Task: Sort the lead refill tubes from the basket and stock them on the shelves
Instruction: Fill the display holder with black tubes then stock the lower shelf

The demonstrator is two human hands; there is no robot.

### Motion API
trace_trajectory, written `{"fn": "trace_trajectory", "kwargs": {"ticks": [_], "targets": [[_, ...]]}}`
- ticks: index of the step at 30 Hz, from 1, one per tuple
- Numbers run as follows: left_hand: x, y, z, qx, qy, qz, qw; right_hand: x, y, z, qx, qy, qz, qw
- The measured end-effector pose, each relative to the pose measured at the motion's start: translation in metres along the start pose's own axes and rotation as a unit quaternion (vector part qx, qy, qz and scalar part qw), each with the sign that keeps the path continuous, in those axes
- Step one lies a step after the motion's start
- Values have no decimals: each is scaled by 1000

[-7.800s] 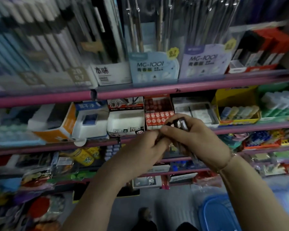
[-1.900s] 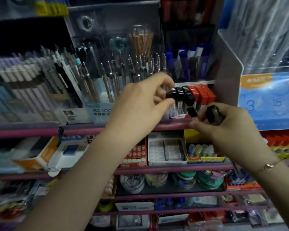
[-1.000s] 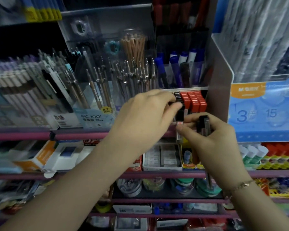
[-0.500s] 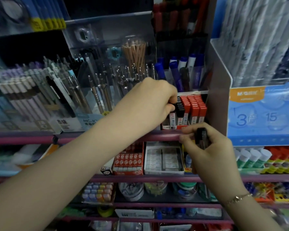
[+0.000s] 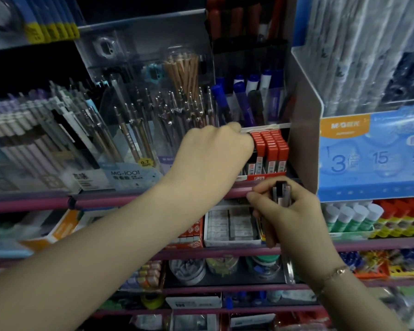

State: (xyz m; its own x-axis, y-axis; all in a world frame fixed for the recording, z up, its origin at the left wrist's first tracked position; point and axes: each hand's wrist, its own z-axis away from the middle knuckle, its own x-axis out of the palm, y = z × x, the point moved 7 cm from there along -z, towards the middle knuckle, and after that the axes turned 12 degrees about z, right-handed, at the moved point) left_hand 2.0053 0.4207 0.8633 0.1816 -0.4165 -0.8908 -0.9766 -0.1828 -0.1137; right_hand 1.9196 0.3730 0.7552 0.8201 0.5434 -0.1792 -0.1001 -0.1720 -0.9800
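step: seating tubes in red-capped lead refill tubes (image 5: 270, 149) tray | left hand (image 5: 215, 151) reaches in, grip hidden, cannot tell | right hand (image 5: 289, 211) holding black-capped tubes (image 5: 282, 193) | advice: insert upright, keep colours grouped

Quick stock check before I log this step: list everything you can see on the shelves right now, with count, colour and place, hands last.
Red-capped lead refill tubes: three rows, red, box on upper shelf.
Black-capped lead refill tubes: several, black, in right hand.
Mechanical pencils: many, metallic, display left of box.
Markers: several, blue, behind box.
Erasers: a boxful, white, middle shelf.
Glue sticks: four, white-green, middle shelf right.
Left hand: at the box's left side, fingers hidden.
Right hand: grips black-capped tubes below.
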Motion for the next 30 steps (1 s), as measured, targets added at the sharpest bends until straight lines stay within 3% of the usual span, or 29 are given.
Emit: {"fn": "trace_trajectory", "kwargs": {"ticks": [2,5,8,10,13,18,22,24,26,28,30], "targets": [[-1,0,5,13,18,20,1000,4,-2,0,20,-25,-69,997],[-16,-4,27,1,87,184,979,9,-11,2,31,-51,-174,983],[1,0,68,-115,43,426,896,9,-18,2,35,-7,-233,972],[21,12,91,-170,-19,510,843,10,-19,1,45,46,-262,963],[33,17,108,-212,-36,590,778,16,-14,2,57,87,-287,952],[39,5,119,-254,-87,663,698,25,-1,2,62,95,-281,953],[42,-11,133,-308,-118,741,584,10,0,-2,30,119,-238,963],[42,-20,138,-318,-96,755,566,11,-2,-1,18,50,-204,978],[45,-26,140,-322,-77,763,555,25,-7,7,14,-84,-176,981],[48,-27,139,-328,-63,770,543,42,-14,21,3,-210,-123,970],[54,-27,138,-346,-50,789,506,54,-19,32,-1,-275,-117,954]]}}
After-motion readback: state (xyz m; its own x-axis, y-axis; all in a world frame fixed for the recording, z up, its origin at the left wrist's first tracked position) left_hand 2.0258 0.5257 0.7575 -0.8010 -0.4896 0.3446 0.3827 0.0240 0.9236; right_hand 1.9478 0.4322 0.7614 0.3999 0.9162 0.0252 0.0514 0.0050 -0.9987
